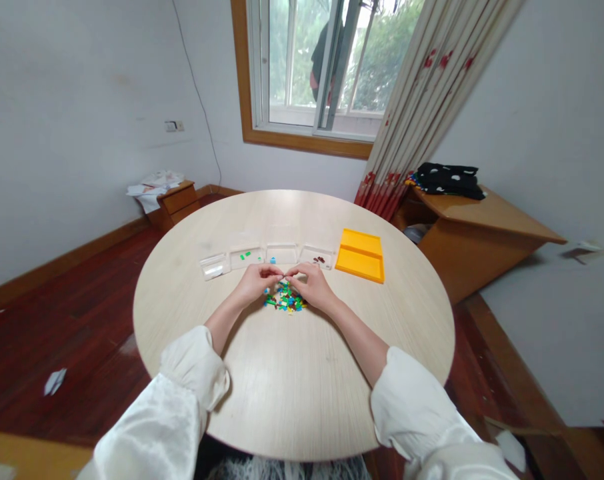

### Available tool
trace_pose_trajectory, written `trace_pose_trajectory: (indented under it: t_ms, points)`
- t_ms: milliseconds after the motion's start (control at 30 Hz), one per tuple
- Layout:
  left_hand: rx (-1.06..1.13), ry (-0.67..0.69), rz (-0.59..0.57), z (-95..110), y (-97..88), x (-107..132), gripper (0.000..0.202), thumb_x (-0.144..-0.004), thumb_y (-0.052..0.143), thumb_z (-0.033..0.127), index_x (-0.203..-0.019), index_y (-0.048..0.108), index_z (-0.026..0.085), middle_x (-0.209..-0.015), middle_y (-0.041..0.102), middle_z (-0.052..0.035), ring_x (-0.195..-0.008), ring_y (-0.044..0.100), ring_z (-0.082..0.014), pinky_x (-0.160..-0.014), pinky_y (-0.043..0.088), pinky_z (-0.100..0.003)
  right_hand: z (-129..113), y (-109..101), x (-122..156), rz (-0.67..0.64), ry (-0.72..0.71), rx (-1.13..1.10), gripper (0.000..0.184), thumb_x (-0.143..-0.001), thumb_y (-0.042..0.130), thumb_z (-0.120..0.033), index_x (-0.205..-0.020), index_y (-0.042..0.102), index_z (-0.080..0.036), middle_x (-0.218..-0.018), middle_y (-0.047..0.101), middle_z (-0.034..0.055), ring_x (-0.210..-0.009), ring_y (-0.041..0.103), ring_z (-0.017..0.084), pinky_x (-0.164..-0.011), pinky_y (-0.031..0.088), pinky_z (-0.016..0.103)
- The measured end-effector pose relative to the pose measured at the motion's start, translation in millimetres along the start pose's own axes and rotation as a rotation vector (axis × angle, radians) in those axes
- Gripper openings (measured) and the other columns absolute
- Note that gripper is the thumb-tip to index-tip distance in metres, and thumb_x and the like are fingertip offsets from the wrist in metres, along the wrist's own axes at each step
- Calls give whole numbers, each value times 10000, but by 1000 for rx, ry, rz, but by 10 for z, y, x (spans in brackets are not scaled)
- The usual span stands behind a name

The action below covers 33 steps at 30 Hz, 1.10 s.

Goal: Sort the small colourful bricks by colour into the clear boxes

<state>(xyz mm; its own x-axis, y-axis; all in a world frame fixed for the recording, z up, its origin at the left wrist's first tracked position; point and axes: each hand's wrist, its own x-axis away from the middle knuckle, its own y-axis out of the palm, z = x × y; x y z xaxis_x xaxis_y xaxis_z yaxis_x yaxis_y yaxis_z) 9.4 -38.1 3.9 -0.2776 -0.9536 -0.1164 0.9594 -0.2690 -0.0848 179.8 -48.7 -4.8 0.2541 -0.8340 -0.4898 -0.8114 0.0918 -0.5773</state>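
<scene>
My left hand (255,283) and my right hand (312,285) meet fingertip to fingertip over a pile of small toy bricks (288,301). The fingers of both hands are pinched closed. A tiny dark speck shows where the fingertips come together, too small to name. The pile mixes green, blue, yellow, white and brown pieces on the round table (292,380). Just beyond my hands, clear plastic boxes stand in an arc. One box (247,257) has a few green bricks, another box (281,253) a blue one, and the box on the right (316,257) several dark brown ones.
An open yellow case (361,256) lies right of the clear boxes. At the far left of the row is another clear box (215,267) with something whitish inside. A wooden desk (492,220) with black cloth (449,180) stands right of the table, near a curtain (422,100).
</scene>
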Motion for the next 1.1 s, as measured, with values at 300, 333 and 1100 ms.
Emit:
trace_pose_trajectory:
  t_ms: [300,333,1100]
  points:
    - [3,4,12,5,4,1,192,-540,713,299,-604,637,134,-575,613,-12,-548,524,-115,-569,405,-253,-3,-3,-2,14,-11,-3,46,-770,642,-213,-753,685,-211,-779,701,30,-810,613,184,-827,381,348]
    - [8,6,14,0,4,1,186,-540,716,292,-603,639,135,-574,615,-12,-548,527,-116,-573,408,-254,-5,-4,-1,13,-10,-3,41,-768,646,-217,-752,684,-211,-780,701,31,-809,613,185,-829,378,350]
    - [-12,-4,227,-125,-60,-90,322,-482,757,412,-604,623,146,-573,599,-13,-555,513,-121,-562,396,-262,416,-305,-62,435,177,274,173,-814,572,-305,-711,669,-206,-779,700,43,-807,567,207,-818,313,369]
